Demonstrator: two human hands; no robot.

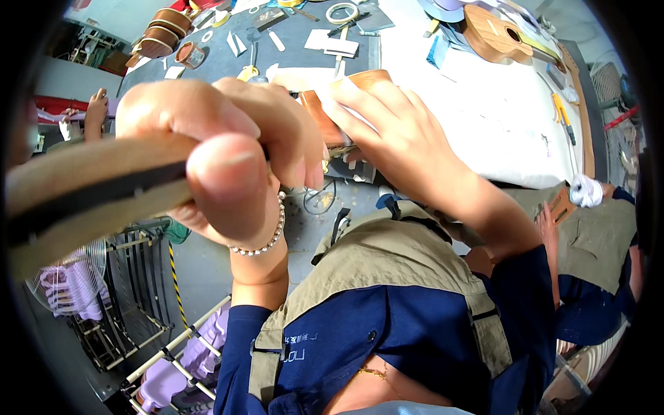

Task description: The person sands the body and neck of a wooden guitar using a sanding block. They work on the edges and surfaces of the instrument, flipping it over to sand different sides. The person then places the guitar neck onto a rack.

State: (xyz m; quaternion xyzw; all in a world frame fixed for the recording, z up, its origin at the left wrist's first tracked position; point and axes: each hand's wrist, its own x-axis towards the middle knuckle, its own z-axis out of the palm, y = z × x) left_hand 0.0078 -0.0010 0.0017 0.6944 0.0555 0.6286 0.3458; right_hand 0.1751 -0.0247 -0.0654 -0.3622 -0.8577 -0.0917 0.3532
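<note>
My left hand (235, 159) is raised close to the camera, its fingers curled and its thumb pressed on a pale wooden piece (83, 187) with a black band, which runs out to the left, slightly blurred. My right hand (398, 138) lies over an orange-brown wooden piece (315, 114) at the bench edge, fingers extended across it and thumb low beside it, holding it. Part of that piece is hidden behind my hands. Small cards, tools and tape rolls lie beyond on the dark mat (297, 55).
Ukulele bodies (158, 41) and an unfinished ukulele (492, 36) sit on the bench. A co-worker's hand (95, 114) shows at left; another co-worker (584, 249) sits at right. Racks (138, 290) of purple parts and a fan (66, 270) stand at lower left.
</note>
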